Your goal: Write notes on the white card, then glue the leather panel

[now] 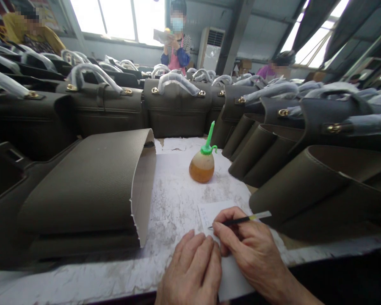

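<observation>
Pencil (248,219), light, stiff and thin, best held near its tip, sits pinched in the fingers of the right hand (252,250) above a paper slip (209,216) on the bench (174,207), the left hand (192,271) resting beside it, fingers pressed together.

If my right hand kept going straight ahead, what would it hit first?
Your right hand would probably reach the curved grey-brown leather panel first, crossing the white sheet; the amber squeeze bottle looks just off that line, though depth is unclear.
</observation>
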The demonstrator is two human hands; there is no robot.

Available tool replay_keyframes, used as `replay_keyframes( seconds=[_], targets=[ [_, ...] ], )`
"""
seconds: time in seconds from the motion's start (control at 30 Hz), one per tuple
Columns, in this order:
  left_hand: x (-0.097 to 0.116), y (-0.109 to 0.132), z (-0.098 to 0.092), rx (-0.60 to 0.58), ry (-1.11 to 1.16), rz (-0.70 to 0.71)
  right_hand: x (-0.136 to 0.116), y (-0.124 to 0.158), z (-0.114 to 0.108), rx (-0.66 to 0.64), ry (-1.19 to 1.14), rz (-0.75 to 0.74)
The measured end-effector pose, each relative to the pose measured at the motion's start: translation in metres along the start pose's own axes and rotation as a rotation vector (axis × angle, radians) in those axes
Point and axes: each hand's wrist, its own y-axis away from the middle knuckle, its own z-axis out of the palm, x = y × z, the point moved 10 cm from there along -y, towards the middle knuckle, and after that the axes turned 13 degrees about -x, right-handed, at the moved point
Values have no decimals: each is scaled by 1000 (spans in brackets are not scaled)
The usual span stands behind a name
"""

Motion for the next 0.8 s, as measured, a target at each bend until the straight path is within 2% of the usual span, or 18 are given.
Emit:
replay_keyframes(
  seconds=[0.37, 0.5, 0.67, 0.8],
  targets=[
    [0, -2, -1, 6, -18, -16, 11, -1, -6, 38, -92, 130],
    [-1, 0, -1, 9, -11, -21, 17, 0, -6, 37, -199, 185],
    [0, -2, -1, -3, -7, -23, 19, 2, -4, 12, -281, 197],
    [-2, -3, -2, 10, 8, -42, 17, 2, -8, 25, -256, 171]
  ],
)
